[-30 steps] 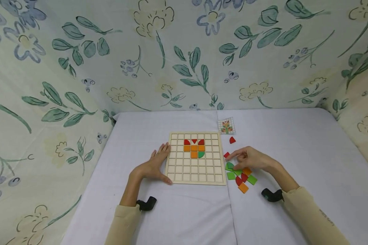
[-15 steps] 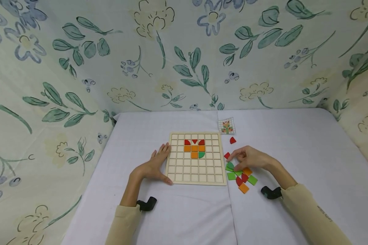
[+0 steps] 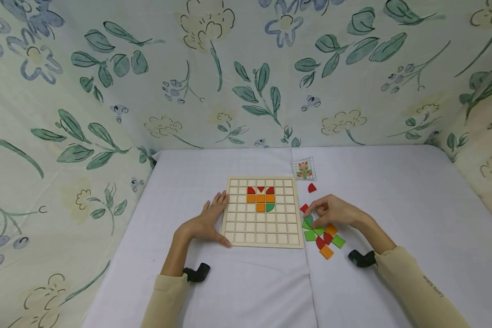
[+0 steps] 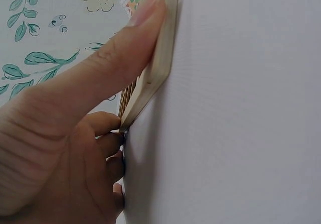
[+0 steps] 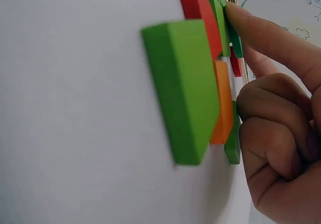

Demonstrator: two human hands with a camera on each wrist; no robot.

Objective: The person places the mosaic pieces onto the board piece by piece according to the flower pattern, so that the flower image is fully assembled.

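A square wooden grid board (image 3: 250, 228) lies on the table with red, orange and green pieces set in its upper middle cells. My left hand (image 3: 207, 223) rests along the board's left edge, fingers spread; in the left wrist view the thumb (image 4: 108, 61) presses on the board's corner. To the right of the board, my right hand (image 3: 338, 212) is over a loose pile of pieces. Its thumb and index finger pinch a dark green quarter-circle piece (image 3: 309, 220), while the other fingers curl into the palm, as the right wrist view shows.
Around the right hand lie a red piece (image 3: 304, 208), light green squares (image 3: 338, 241), an orange square (image 3: 326, 252) and red quarter-circles (image 3: 320, 243). Farther back are another red quarter-circle (image 3: 312, 187) and a pattern card (image 3: 304, 169). A floral cloth (image 3: 246, 114) hangs behind the table.
My right index finger has drawn a little closer to the thumb around the dark green piece, which has shifted slightly. The left hand stays on the board.
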